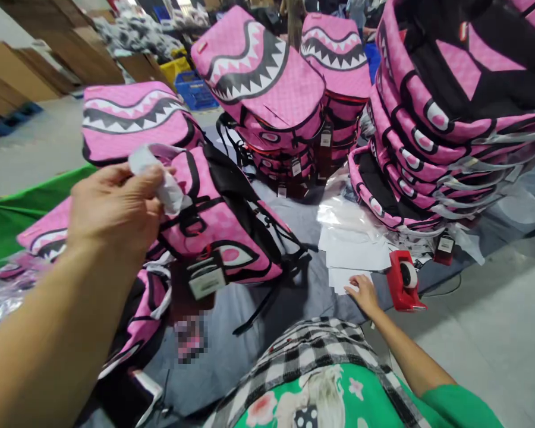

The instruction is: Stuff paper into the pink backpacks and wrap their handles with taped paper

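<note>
My left hand is raised at the left, thumb and fingers pinching a crumpled white paper-like piece. Right behind it, the top of a pink backpack with black straps and a printed eye shows; whether the white piece touches its handle I cannot tell. A dark hang tag with a white label lies against this bag. Low on the right, my right hand rests with fingers stretched out on the edge of a stack of white paper sheets. Beside it stands a red tape dispenser.
Stacked pink backpacks rise at the right, with more shark-mouth backpacks behind. Clear plastic lies over the papers. A grey cloth covers the table. Blue crates and cardboard boxes stand in the background.
</note>
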`<state>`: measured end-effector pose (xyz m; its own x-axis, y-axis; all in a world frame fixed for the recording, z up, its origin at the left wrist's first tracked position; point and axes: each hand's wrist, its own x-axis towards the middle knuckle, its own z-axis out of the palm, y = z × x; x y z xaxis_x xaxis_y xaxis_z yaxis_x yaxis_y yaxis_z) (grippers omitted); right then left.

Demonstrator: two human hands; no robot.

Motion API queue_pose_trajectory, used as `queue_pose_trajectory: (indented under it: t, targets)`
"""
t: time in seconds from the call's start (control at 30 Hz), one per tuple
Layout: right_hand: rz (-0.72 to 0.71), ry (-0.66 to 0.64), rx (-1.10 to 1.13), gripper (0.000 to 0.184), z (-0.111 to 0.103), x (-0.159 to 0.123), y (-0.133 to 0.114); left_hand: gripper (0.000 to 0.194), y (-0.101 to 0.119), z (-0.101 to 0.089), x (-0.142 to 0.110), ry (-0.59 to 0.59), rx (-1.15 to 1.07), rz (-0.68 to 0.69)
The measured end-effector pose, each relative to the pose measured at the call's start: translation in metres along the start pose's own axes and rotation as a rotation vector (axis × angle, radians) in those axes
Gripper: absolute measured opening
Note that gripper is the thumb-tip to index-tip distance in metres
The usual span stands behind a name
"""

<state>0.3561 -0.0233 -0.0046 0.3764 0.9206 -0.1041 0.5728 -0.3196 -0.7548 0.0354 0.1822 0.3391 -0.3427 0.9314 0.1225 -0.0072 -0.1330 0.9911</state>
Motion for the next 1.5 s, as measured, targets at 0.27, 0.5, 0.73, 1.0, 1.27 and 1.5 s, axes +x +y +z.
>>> queue_pose_trajectory:
  t: [0.27, 0.5, 0.73, 1.0, 1.27, 1.5]
  targets:
    - [0.12, 0.018, -0.282, 0.023, 0.029, 0.012, 0.023, 0.034, -0.017, -0.01, -0.016, 0.004, 0.368, 0.163]
    - [0.045, -0.061, -0.364, 0.02, 0.032, 0.027, 0.029, 0.075, -0.04, -0.045, -0.052, 0.011, 0.4, 0.691]
    - [-0.082, -0.231, -0.383, 0.015, 0.017, 0.062, 0.04, 0.042, -0.096, -0.036, -0.155, -0.478, 0.596, 1.193]
    - [-0.179, -0.19, -0.361, 0.014, 0.023, 0.061, 0.043, 0.02, -0.176, -0.024, -0.196, -1.136, 0.336, 0.221]
    - [-0.221, -0.137, -0.289, 0.028, 0.007, 0.067, 0.022, 0.025, -0.193, -0.034, -0.2, -0.991, 0.387, -0.088]
    - [-0.445, -0.4, -0.178, 0.033, -0.048, 0.052, -0.074, 0.07, -0.215, 0.015, -0.178, -1.008, 0.315, 0.125]
